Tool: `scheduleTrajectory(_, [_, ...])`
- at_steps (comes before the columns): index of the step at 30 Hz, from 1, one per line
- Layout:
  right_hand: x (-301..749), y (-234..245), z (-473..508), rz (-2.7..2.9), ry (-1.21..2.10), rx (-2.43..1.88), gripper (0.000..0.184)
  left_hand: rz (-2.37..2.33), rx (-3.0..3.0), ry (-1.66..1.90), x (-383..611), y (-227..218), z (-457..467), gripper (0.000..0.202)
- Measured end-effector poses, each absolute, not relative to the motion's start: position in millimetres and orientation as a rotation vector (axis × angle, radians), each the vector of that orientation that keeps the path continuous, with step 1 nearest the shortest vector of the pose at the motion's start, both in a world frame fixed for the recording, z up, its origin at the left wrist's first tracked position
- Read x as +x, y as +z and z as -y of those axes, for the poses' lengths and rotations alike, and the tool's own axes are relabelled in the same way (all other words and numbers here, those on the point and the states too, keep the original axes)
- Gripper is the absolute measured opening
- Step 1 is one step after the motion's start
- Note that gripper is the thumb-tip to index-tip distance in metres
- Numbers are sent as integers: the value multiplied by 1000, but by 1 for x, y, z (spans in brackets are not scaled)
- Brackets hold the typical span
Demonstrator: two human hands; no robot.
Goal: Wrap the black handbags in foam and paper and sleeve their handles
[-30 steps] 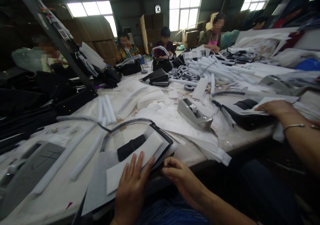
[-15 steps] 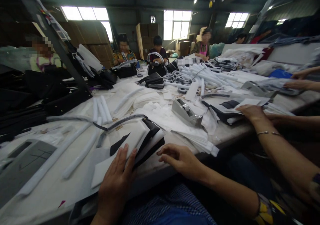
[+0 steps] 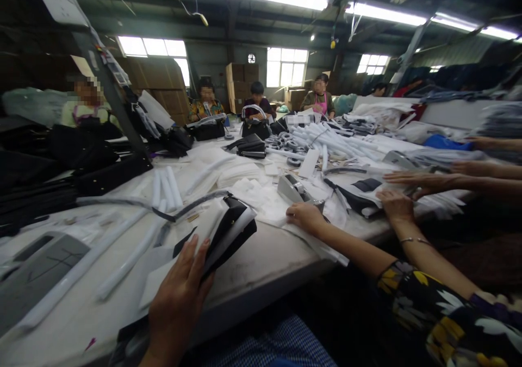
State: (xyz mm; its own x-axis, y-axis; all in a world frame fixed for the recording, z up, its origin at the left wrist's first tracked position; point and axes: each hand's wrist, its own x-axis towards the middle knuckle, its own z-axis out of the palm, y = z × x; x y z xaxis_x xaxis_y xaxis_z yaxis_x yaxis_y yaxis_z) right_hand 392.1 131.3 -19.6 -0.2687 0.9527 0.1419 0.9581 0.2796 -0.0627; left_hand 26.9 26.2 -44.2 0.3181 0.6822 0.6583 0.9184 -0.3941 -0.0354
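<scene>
My left hand (image 3: pixel 179 288) grips the near end of a black bag (image 3: pixel 230 236), fingers lying along a white sheet (image 3: pixel 210 223) on its side. Its thumb is hidden. A grey wrapped strap (image 3: pixel 199 204) arches from the bag's far end. My right hand (image 3: pixel 305 217) is curled at the front of a grey tape dispenser (image 3: pixel 291 187), partly covering it. What its fingertips hold, if anything, is hidden. White sheets (image 3: pixel 326 250) lie under and beside this forearm, at the table edge.
White tubes (image 3: pixel 163 187) and another grey dispenser (image 3: pixel 44 269) lie left. Black bags (image 3: pixel 110 171) are piled beyond. A co-worker's hand with a bracelet (image 3: pixel 397 206) works on the right at another black bag (image 3: pixel 359 193). Several people sit across the table (image 3: pixel 244 280).
My right hand has moved from beside the bag up and right to the tape dispenser. My left hand and the bag have shifted slightly left in view. The camera has tilted up.
</scene>
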Motion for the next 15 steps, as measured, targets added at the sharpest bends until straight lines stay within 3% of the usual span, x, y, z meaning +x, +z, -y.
scheduleTrajectory(10, [346, 23, -121, 2481, -83, -1660, 30, 1518, -2084, -856, 29, -33, -27, 66])
scheduleTrajectory(15, [306, 14, -73, 2658, 200, -1494, 25, 1609, -2007, -913, 27, -22, -25, 71])
